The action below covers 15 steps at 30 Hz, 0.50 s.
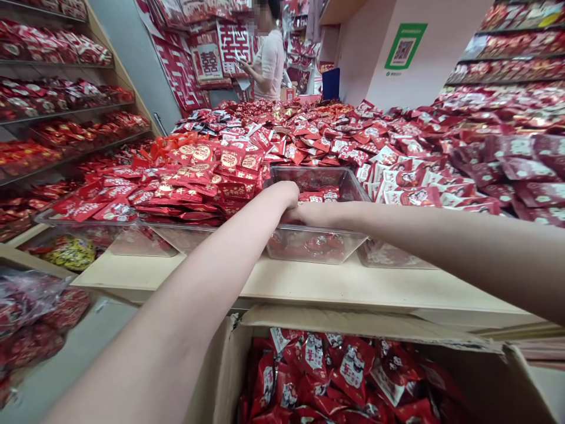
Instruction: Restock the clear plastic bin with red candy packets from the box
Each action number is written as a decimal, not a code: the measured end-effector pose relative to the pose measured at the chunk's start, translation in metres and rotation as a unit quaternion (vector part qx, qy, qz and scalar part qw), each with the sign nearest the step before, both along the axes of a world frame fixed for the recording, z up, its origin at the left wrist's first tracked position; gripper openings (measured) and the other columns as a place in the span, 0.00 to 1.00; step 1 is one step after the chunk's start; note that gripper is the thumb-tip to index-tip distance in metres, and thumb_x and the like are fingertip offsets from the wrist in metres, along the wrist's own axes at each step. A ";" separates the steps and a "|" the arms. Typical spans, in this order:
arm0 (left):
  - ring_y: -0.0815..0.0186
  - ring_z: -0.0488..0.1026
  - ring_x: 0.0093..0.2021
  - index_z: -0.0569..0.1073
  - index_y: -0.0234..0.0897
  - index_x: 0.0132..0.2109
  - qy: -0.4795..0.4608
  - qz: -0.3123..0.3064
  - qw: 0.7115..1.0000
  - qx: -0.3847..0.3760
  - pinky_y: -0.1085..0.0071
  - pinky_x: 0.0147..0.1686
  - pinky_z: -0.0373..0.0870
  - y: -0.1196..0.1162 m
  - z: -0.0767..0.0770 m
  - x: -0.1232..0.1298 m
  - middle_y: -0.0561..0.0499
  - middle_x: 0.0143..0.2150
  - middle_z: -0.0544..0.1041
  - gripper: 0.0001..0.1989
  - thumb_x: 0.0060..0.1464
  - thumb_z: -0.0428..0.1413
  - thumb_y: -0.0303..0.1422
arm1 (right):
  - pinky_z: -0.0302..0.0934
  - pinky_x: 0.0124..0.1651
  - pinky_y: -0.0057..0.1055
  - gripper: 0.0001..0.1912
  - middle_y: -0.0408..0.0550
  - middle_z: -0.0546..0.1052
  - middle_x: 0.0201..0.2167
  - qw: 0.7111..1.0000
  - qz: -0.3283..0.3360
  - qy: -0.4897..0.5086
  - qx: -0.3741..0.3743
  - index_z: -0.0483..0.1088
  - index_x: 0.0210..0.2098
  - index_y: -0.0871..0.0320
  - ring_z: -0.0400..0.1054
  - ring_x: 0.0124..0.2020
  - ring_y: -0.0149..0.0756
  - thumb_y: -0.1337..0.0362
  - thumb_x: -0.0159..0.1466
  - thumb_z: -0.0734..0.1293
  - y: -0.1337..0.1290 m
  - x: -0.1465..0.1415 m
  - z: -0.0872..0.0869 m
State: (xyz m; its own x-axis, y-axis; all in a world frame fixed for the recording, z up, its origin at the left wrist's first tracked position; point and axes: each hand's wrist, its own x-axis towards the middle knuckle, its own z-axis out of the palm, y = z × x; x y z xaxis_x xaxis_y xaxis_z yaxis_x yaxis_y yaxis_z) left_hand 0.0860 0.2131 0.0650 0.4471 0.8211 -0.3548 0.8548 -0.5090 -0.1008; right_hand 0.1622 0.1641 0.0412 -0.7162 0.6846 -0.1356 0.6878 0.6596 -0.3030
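Both of my hands reach into a clear plastic bin (318, 250) on the table. My left hand (285, 191) bends over its left side, with the fingers pointing down and out of sight. Close beside it, my right hand (309, 214) dips in at the near edge, and its fingers are hidden too. Several red snack packets (331, 193) lie low in the bin, just past my hands. Whether either hand grips a packet cannot be seen. Below the table edge stands an open cardboard box (353, 319) full of red and white packets (351, 362).
Bins heaped with red packets (194, 188) adjoin on the left, and white-and-red packets (410, 179) on the right. Shelves (57, 112) stand at far left. A person (270, 59) stands behind the piles. The pale table edge (309, 285) runs above the box.
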 end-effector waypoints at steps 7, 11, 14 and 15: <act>0.62 0.72 0.43 0.73 0.35 0.42 -0.062 0.027 0.997 0.029 0.62 0.46 0.65 0.000 -0.005 -0.001 0.49 0.43 0.76 0.11 0.50 0.57 0.28 | 0.60 0.36 0.27 0.20 0.46 0.77 0.40 0.995 -0.046 -0.086 0.021 0.71 0.44 0.55 0.70 0.37 0.38 0.73 0.53 0.63 -0.003 0.011 0.005; 0.62 0.71 0.45 0.72 0.34 0.43 -0.134 0.034 0.986 0.092 0.61 0.46 0.65 0.003 -0.009 -0.003 0.47 0.45 0.74 0.11 0.52 0.56 0.30 | 0.60 0.33 0.28 0.16 0.50 0.77 0.37 0.993 -0.077 -0.085 0.036 0.72 0.42 0.59 0.70 0.34 0.38 0.69 0.54 0.64 -0.004 0.011 0.005; 0.62 0.69 0.47 0.73 0.40 0.45 -0.203 0.021 0.968 0.149 0.65 0.47 0.64 0.006 -0.011 -0.006 0.50 0.47 0.73 0.13 0.50 0.54 0.27 | 0.61 0.38 0.28 0.16 0.50 0.77 0.39 0.995 -0.073 -0.049 0.043 0.72 0.42 0.60 0.69 0.36 0.37 0.67 0.54 0.65 -0.004 0.007 0.005; 0.62 0.69 0.47 0.73 0.42 0.44 -0.220 0.017 0.961 0.165 0.67 0.47 0.63 0.007 -0.011 -0.007 0.51 0.47 0.74 0.14 0.49 0.53 0.26 | 0.61 0.40 0.29 0.16 0.51 0.76 0.41 0.996 -0.068 -0.042 0.049 0.72 0.43 0.60 0.69 0.38 0.37 0.68 0.54 0.65 -0.003 0.005 0.004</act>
State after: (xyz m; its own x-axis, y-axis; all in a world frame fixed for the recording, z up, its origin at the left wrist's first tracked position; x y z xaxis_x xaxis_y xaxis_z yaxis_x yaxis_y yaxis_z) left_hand 0.0795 0.2205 0.0537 0.4654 0.8731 0.1452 0.8674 -0.4825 0.1217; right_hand 0.1675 0.1610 0.0449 -0.6045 0.7877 -0.1189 0.7933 0.5818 -0.1792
